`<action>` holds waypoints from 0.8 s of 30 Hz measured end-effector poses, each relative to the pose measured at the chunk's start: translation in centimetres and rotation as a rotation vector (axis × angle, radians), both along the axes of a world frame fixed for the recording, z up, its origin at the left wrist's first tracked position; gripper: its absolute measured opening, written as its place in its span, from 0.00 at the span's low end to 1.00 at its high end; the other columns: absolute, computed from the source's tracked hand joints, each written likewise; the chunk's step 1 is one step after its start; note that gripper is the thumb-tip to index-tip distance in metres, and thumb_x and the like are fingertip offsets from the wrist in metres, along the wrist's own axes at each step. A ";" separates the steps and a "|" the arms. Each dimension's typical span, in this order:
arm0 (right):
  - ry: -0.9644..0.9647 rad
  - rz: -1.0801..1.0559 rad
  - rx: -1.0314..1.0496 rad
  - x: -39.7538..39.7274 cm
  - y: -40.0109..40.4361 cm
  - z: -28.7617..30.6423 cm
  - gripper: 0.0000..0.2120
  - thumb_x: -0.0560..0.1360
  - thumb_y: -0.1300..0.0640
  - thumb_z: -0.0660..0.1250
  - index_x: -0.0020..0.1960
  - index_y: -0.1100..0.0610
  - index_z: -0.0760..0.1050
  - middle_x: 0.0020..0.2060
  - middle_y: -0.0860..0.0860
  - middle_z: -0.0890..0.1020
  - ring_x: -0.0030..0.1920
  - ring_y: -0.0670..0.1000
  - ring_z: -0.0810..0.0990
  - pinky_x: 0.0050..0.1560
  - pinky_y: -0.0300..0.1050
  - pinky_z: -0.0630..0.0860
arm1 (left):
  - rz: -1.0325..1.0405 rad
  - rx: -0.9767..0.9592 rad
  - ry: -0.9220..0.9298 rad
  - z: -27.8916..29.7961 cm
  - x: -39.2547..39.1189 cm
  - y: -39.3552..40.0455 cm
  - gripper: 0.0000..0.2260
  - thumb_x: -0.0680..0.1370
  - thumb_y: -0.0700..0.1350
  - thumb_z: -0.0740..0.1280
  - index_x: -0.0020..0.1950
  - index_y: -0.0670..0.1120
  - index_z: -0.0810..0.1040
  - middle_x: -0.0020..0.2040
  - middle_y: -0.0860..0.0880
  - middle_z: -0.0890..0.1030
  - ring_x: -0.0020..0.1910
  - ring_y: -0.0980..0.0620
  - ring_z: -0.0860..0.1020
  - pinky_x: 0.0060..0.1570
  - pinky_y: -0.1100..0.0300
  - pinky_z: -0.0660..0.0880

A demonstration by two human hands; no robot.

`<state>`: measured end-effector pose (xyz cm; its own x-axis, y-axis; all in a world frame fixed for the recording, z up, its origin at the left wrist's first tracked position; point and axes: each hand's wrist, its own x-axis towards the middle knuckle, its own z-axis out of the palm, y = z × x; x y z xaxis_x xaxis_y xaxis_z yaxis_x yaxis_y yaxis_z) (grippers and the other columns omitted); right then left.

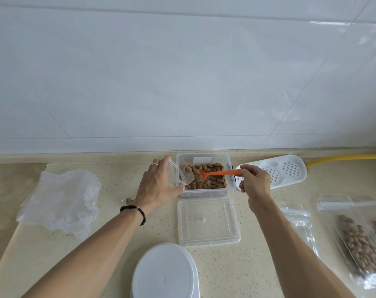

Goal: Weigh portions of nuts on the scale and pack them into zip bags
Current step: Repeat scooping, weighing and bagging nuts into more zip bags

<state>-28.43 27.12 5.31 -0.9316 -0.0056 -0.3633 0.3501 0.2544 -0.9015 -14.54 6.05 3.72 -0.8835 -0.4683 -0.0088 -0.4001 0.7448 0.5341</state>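
Right below you, at the near edge of the speckled table (236, 274), sits a white oval lid (164, 272) on a tub, partly cut off by the frame. Just beyond it lies the clear square lid (207, 221), flat and upturned, touching or nearly touching the front of the nut box. Off to your near right, filled zip bags (358, 239) of nuts lie flat, with an empty zip bag (299, 220) between them and the square lid. Far left, a crumpled sheet of clear plastic (60, 201) rests well apart from everything.

Now the action: your left hand (159, 186), ring on one finger and a dark bead bracelet (134, 212) on the wrist, grips an open zip bag (180, 174) at the box's left rim, fingers curled round it, mouth tilted toward the nuts. Your right hand (254, 179) pinches the end of the orange spoon (219, 173), fingers closed on the handle, and the spoon's bowl is down among the nuts (206, 176) inside the clear box (204, 191). Whether the bag holds nuts yet, you cannot tell.

Behind your right hand, a white perforated tray (283, 168) lies beside the box. Farther right, a yellow hose (343, 158) runs along the base of the white tiled wall (182, 72).
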 end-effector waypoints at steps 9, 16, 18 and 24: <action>0.118 -0.023 -0.060 -2.1 0.6 4.3 0.10 0.79 0.65 0.60 0.54 0.58 0.79 0.40 0.53 0.84 0.22 0.46 0.70 0.28 0.41 0.70 | -0.003 0.009 0.003 0.8 -1.4 0.5 0.40 0.68 0.57 0.74 0.74 0.49 0.59 0.63 0.48 0.70 0.62 0.48 0.71 0.59 0.53 0.72; 0.366 0.262 0.008 0.0 -1.7 7.7 0.09 0.81 0.64 0.59 0.50 0.56 0.78 0.43 0.55 0.79 0.26 0.47 0.73 0.23 0.35 0.69 | 0.005 0.080 0.018 1.7 -3.0 0.8 0.40 0.69 0.55 0.74 0.75 0.47 0.59 0.67 0.47 0.68 0.65 0.48 0.69 0.60 0.54 0.71; 0.459 0.364 0.052 0.7 -2.4 8.0 0.11 0.81 0.65 0.59 0.48 0.54 0.77 0.43 0.52 0.79 0.26 0.50 0.73 0.24 0.38 0.69 | 0.016 0.135 0.033 1.9 -3.1 0.8 0.42 0.68 0.56 0.75 0.76 0.47 0.58 0.65 0.48 0.69 0.64 0.49 0.70 0.59 0.55 0.72; 0.551 0.389 0.051 1.8 -2.4 9.3 0.10 0.81 0.65 0.59 0.48 0.56 0.77 0.41 0.46 0.80 0.23 0.48 0.74 0.24 0.36 0.68 | 0.041 0.236 0.073 2.4 -2.5 0.7 0.43 0.67 0.56 0.76 0.76 0.47 0.58 0.63 0.50 0.69 0.60 0.51 0.72 0.58 0.54 0.74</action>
<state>-26.65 24.69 14.63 -0.9145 -0.3736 0.1552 -0.2827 0.3157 -0.9058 -17.06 6.74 6.16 -0.8664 -0.4959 -0.0590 -0.3812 0.5804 0.7196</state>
